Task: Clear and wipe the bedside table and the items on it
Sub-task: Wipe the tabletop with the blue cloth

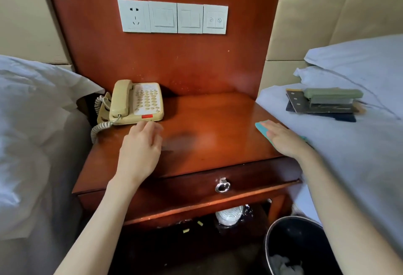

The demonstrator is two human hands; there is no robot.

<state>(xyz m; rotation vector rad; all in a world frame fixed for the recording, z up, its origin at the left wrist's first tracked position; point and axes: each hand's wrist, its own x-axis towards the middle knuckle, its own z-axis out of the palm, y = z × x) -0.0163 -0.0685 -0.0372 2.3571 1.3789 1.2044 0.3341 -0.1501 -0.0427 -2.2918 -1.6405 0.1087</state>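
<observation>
My right hand (pixel 283 140) lies flat, fingers straight, pressing a teal cloth (pixel 265 131) onto the right edge of the bedside table (pixel 207 126), just beside the white bed sheet (pixel 359 154). My left hand (pixel 140 146) hovers or rests over the left part of the tabletop with fingers loosely spread and holding nothing; its fingertips are blurred, so I cannot tell whether they touch the wood. Just beyond them sits the beige telephone (pixel 136 102) at the table's back left corner, handset in its cradle, coiled cord (pixel 98 122) hanging off the left side. On the bed to the right, well apart from the cloth, lie dark folders (pixel 320 109) with a grey-green object on top. Below the tabletop, the drawer (pixel 196 185) is closed, its ring pull (pixel 222 186) hanging. A black waste bin (pixel 298 246) stands at the lower right
</observation>
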